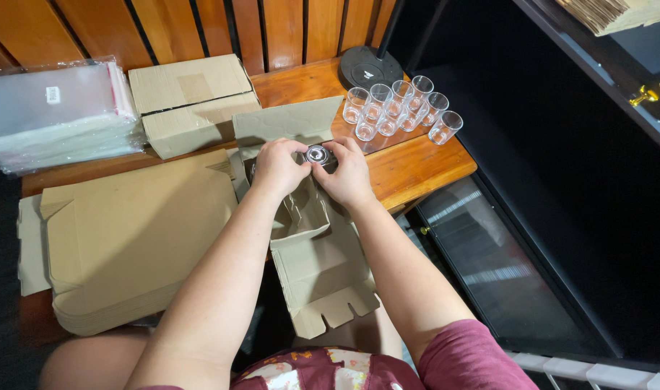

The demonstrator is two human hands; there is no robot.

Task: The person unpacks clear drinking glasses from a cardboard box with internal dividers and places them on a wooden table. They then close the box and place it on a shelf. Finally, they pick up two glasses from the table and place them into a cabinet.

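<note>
My left hand (279, 166) and my right hand (348, 173) meet over an unfolded brown cardboard box (319, 263) that lies on the wooden table (417, 170). Together they grip a small clear glass cup (318, 154), seen from above, just over the box's open flap (287, 121). The fingers of both hands wrap its sides. The part of the box under the hands is hidden.
Several clear glass cups (402, 108) stand in rows at the back right beside a black round lamp base (370, 66). A stack of flat cardboard blanks (128, 238) lies at left, a closed carton (193, 101) and a pile of clear plastic bags (55, 115) behind. Black shelving (561, 180) is at right.
</note>
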